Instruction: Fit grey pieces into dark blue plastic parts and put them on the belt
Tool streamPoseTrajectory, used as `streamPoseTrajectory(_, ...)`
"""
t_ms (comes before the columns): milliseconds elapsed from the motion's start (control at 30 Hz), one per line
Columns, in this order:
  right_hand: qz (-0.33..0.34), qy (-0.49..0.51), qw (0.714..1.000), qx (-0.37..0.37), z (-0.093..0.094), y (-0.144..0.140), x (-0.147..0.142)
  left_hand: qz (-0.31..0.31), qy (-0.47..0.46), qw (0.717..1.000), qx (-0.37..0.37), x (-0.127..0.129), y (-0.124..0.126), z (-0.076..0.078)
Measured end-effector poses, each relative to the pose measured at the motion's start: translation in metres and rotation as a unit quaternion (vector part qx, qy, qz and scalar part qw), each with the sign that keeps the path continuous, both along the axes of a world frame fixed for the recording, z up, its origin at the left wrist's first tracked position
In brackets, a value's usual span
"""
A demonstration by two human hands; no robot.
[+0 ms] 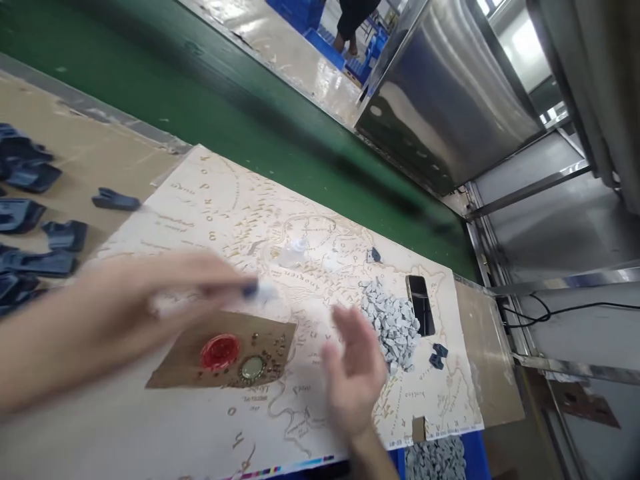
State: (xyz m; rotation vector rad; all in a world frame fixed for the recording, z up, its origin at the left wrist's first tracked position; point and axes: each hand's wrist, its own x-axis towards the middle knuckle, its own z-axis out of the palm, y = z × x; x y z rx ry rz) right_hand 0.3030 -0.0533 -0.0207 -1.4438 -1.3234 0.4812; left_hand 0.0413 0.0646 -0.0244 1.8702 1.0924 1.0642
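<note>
Over the cream printed map sheet (215, 213) that covers the workbench, the left hand (145, 300) reaches in from the left, blurred, with its fingers curled around a small white tube with a dark blue tip (253, 291); the tube is pinched between thumb and fingers and its tip points right. The right hand (353, 373) hovers lower and to the right, palm up and fingers loosely spread, holding nothing and touching nothing that can be made out. Just beside its fingertips, on the sheet, lies one heap of small pale grey plastic pieces (393, 323), too many and too small to count. Below the left hand lies one brown cardboard patch (180, 367) carrying one round red cap (220, 351), one round brass-coloured cap (253, 368) just to its right, and a scatter of tiny metal beads around them, number not readable. One clear crumpled plastic scrap (293, 253) rests further up the sheet. Single dark blue parts lie on the sheet: one near the top of the grey heap (373, 255) and two close together at its right (439, 355). One rectangular cut-out slot (421, 305) sits at the heap's right edge. At far left, on bare cardboard, about eight dark blue moulded plastic parts (30, 220) lie spread out. Beyond the sheet runs a green belt (250, 120), with a stainless steel housing (440, 100) at upper right.
</note>
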Motion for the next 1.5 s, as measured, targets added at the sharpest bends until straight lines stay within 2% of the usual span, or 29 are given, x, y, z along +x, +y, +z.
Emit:
streamPoseTrajectory(67,-0.052,-0.179,0.98,-0.066,-0.004,0.024,0.048,0.064,0.125,0.99,0.009,0.0,0.084,0.011)
streamPoseTrajectory(100,-0.037,-0.263,0.96,-0.084,-0.005,0.036,0.069,0.11,0.149,0.983,0.008,0.001,0.12,0.017)
streamPoseTrajectory(167,0.0,-0.305,0.95,-0.068,-0.007,0.058,0.099,0.159,0.19,0.969,0.019,0.001,0.174,0.03)
streamPoseTrajectory(233,0.031,-0.299,0.953,-0.027,-0.009,0.075,0.111,0.173,0.23,0.957,0.038,-0.005,0.202,0.043)
streamPoseTrajectory(333,0.04,-0.284,0.958,0.027,-0.019,0.087,0.118,0.164,0.302,0.938,0.043,-0.022,0.209,0.049)
streamPoseTrajectory(400,0.031,-0.294,0.955,0.034,-0.029,0.087,0.122,0.144,0.342,0.928,0.031,-0.038,0.194,0.047)
streamPoseTrajectory(467,0.037,-0.316,0.947,0.03,-0.034,0.082,0.125,0.093,0.372,0.924,0.008,-0.056,0.169,0.042)
streamPoseTrajectory(533,0.049,-0.318,0.947,0.016,-0.031,0.077,0.125,0.031,0.385,0.922,-0.017,-0.074,0.143,0.036)
streamPoseTrajectory(600,0.036,-0.282,0.959,0.003,-0.022,0.072,0.121,-0.01,0.372,0.928,-0.03,-0.087,0.12,0.028)
streamPoseTrajectory(667,-0.006,-0.208,0.978,-0.011,-0.011,0.065,0.114,-0.02,0.33,0.943,-0.028,-0.091,0.099,0.022)
streamPoseTrajectory(767,-0.03,-0.034,0.998,-0.049,-0.003,0.047,0.103,-0.003,0.235,0.972,-0.001,-0.087,0.065,0.021)
streamPoseTrajectory(867,-0.027,0.127,0.987,-0.096,-0.01,0.027,0.091,0.012,0.142,0.99,0.022,-0.08,0.025,0.025)
streamPoseTrajectory(967,0.038,0.191,0.971,-0.138,-0.014,0.011,0.069,0.012,0.061,0.998,0.017,-0.075,-0.013,0.026)
streamPoseTrajectory(1067,0.079,0.172,0.969,-0.156,-0.006,-0.005,0.031,0.021,-0.02,0.999,-0.017,-0.069,-0.046,0.021)
streamPoseTrajectory(1233,0.048,0.13,0.976,-0.165,0.002,-0.017,-0.029,0.097,-0.11,0.986,-0.079,-0.057,-0.096,-0.002)
streamPoseTrajectory(1367,0.106,0.025,0.983,-0.145,-0.006,-0.013,-0.04,0.138,-0.1,0.98,-0.099,-0.05,-0.132,-0.025)
streamPoseTrajectory(1500,0.184,-0.114,0.974,-0.064,-0.013,-0.01,-0.038,0.163,-0.104,0.974,-0.117,-0.048,-0.153,-0.04)
